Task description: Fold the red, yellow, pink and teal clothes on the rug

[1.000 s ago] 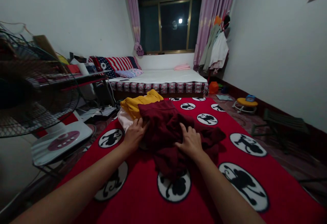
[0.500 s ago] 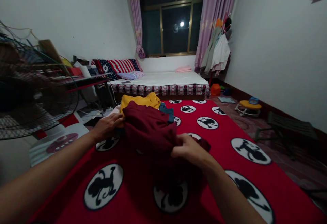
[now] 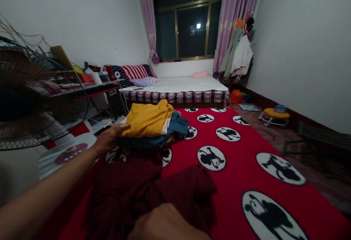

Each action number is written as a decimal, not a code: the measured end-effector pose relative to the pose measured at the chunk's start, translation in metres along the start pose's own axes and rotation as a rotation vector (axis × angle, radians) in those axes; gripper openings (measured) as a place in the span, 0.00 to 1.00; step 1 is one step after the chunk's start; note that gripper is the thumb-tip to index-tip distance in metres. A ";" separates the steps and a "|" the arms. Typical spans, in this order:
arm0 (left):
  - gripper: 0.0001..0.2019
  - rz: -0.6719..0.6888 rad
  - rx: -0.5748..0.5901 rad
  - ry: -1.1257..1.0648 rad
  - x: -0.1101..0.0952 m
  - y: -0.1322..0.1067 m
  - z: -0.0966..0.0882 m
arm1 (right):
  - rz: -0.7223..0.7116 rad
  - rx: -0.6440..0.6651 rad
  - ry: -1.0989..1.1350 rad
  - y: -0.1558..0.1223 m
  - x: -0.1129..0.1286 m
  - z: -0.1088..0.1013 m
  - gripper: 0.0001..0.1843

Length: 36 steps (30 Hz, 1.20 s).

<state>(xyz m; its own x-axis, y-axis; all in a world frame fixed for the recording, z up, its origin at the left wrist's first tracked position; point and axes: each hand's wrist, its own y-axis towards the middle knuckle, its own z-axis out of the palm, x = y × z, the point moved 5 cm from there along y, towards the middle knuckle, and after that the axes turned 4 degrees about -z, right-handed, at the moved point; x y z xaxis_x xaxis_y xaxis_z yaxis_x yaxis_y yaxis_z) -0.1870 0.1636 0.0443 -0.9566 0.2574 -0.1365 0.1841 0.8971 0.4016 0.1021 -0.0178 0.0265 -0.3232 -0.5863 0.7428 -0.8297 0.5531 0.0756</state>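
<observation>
A pile of folded clothes lies on the red blanket (image 3: 182,156), which is printed with dark monkey figures in white circles. On top of the pile is a yellow garment (image 3: 146,118), with teal cloth (image 3: 177,126) and some pale pink cloth showing beneath it. My left hand (image 3: 111,137) is at the pile's left edge, its fingers closed on the yellow garment's corner. Nearer to me, a maroon garment (image 3: 128,185) spreads loosely in crumpled folds. My right hand (image 3: 167,223) grips it at the bottom of the view, knuckles up, with the fingertips hidden.
A fan (image 3: 35,105) and a cluttered desk (image 3: 106,83) stand at the left, near a white plastic stool (image 3: 65,152). Beyond the blanket is a bed (image 3: 178,84). To the right are a yellow-topped stool (image 3: 274,114) and a dark folding seat (image 3: 323,137).
My right hand has pulled the maroon garment off the pile and down toward me, uncovering the yellow garment. My left hand stays by the pile's left edge. The view has shifted slightly.
</observation>
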 end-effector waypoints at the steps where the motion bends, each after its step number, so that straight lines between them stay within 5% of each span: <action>1: 0.25 0.011 0.001 -0.013 -0.002 -0.001 -0.001 | -0.017 -0.121 -0.060 -0.001 0.001 -0.014 0.09; 3: 0.27 0.029 0.041 -0.032 -0.011 0.001 -0.006 | 0.002 -0.351 -0.190 -0.002 -0.006 -0.040 0.14; 5: 0.29 -0.005 0.127 -0.041 -0.020 0.007 -0.014 | 0.067 -0.447 -0.270 0.002 -0.022 -0.050 0.23; 8: 0.26 -0.087 0.240 -0.078 -0.033 0.021 -0.027 | 0.114 -0.357 -0.271 0.016 -0.051 -0.035 0.27; 12: 0.30 -0.112 0.158 -0.091 -0.048 0.048 -0.035 | 0.087 -0.349 -0.277 0.025 -0.070 -0.011 0.21; 16: 0.43 -0.186 0.120 -0.128 -0.057 0.071 -0.021 | 0.083 -0.373 -0.230 0.023 -0.072 -0.010 0.15; 22: 0.50 0.045 0.319 0.128 -0.101 0.057 0.007 | 0.107 -0.368 -0.184 0.022 -0.073 -0.012 0.15; 25: 0.56 0.186 0.262 0.301 -0.125 0.030 0.015 | 0.104 -0.379 -0.190 0.023 -0.074 -0.011 0.14; 28: 0.50 0.286 0.134 0.402 -0.137 0.010 0.024 | 0.093 -0.388 -0.195 0.023 -0.075 -0.011 0.14; 31: 0.37 0.301 0.012 0.428 -0.134 0.007 0.030 | 0.091 -0.393 -0.195 0.023 -0.075 -0.011 0.14; 36: 0.31 0.335 -0.056 0.401 -0.118 0.023 0.033 | 0.102 -0.401 -0.202 0.021 -0.074 -0.010 0.13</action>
<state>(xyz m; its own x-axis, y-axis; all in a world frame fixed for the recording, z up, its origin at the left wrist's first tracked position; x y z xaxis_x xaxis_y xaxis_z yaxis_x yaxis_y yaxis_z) -0.0626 0.1653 0.0399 -0.8609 0.3594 0.3602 0.4926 0.7659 0.4132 0.1133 0.0434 -0.0201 -0.5095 -0.5985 0.6182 -0.5603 0.7760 0.2896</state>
